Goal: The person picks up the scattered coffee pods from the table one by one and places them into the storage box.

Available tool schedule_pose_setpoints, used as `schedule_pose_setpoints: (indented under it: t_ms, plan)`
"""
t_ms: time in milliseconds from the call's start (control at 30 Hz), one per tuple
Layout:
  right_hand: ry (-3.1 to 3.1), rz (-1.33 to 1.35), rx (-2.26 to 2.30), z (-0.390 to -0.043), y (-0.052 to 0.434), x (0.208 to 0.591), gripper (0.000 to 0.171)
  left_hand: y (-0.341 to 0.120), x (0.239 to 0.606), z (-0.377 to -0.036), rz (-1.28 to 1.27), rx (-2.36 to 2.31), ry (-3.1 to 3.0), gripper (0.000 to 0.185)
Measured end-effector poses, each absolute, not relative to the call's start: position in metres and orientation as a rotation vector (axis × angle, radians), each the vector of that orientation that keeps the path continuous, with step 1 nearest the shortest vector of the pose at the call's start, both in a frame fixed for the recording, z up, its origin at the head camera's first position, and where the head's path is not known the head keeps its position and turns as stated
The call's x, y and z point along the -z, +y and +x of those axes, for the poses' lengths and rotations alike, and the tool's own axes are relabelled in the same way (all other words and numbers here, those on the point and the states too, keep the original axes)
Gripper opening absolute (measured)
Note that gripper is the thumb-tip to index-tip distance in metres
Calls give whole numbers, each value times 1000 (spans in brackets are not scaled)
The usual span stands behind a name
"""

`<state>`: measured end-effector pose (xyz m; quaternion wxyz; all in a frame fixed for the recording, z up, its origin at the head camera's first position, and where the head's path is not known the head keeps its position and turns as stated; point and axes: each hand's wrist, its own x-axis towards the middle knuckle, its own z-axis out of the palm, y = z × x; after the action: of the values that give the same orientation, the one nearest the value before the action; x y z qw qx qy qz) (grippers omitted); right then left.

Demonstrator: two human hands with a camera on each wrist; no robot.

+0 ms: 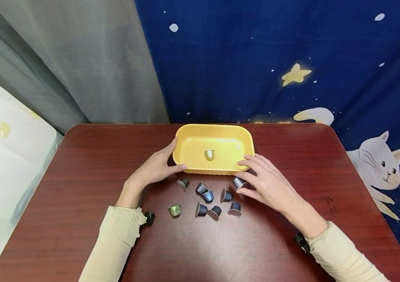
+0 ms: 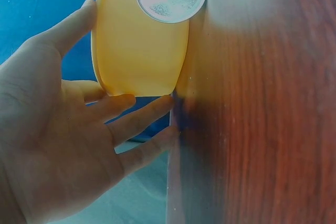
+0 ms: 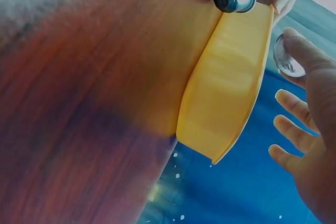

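- A yellow tray [image 1: 192, 129] sits on the dark red table [image 1: 80, 188], just beyond both sets of fingers; a single gold capsule [image 1: 209, 154] stands in its middle.
- The left hand [image 1: 155, 167] holds the tray's left end: thumb along the near wall, fingers [image 2: 142, 114] curled round the corner, as the left wrist view shows.
- The right hand [image 1: 268, 184] rests at the tray's near right corner, its upper fingers [image 1: 252, 161] touching the rim.
- Lower down, its thumb and a finger pinch a dark capsule [image 1: 238, 182], which lies just in front of the tray's right corner; the right wrist view shows the capsule's silver foil face against the thumb.
- Between the two hands, on the near side of the tray, lie more dark capsules [image 1: 207, 196], tipped at different angles, close together.
- A green capsule [image 1: 174, 210] stands apart from that group, nearer the left wrist.
- Nothing lies between the right fingers and the tray.
- No writing or brand can be read on the capsules or the tray.
- Behind the table hang a grey curtain [image 1: 80, 58] and a blue cloth [image 1: 291, 58] printed with stars and a white cat.
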<state>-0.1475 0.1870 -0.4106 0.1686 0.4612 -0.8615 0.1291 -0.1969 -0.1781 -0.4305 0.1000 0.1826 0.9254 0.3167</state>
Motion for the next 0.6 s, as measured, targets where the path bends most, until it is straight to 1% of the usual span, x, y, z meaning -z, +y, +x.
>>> schedule_pose_setpoints:
  t_ms: [300,600]
  plan:
    - [-2445,1318,-333,-153,186,407,38,-178,431,-198,548,-931,2738,103]
    - [-2434,1297,-356,-161,187,407,40,-178,430,-197,546,-936,2739,103]
